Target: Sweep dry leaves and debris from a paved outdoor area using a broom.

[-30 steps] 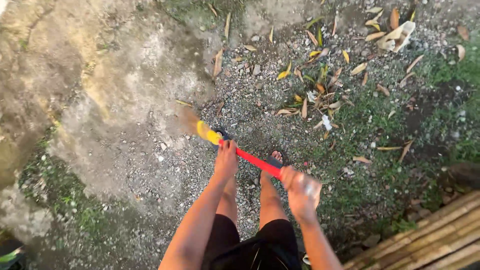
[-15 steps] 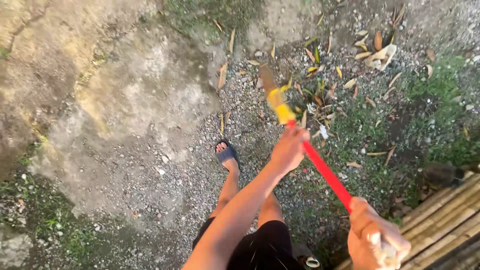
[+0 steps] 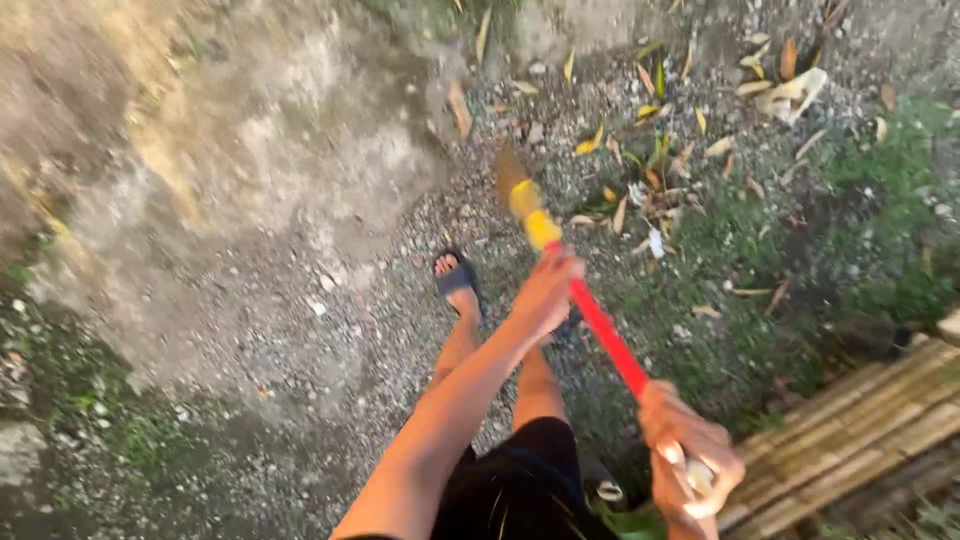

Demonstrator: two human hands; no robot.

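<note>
I hold a broom with a red handle (image 3: 605, 335) and a yellow band (image 3: 533, 212) near its blurred brush end. My left hand (image 3: 545, 290) grips the handle low down, close to the yellow band. My right hand (image 3: 690, 465) is closed around the top end of the handle at the lower right. The brush end (image 3: 510, 170) points up toward scattered dry leaves (image 3: 640, 190) on the gravel. My left foot in a dark sandal (image 3: 455, 277) stands on the gravel just left of the handle.
A large pale rock slab (image 3: 250, 200) fills the left. Gravel and patchy grass (image 3: 880, 200) lie to the right. A bamboo slat platform (image 3: 860, 440) sits at the lower right. A pale dry husk (image 3: 795, 95) lies at the upper right.
The broom has swung from the left across to the right and forward toward the leaves. My right hand has drawn back toward the lower right, and my left foot has come into view.
</note>
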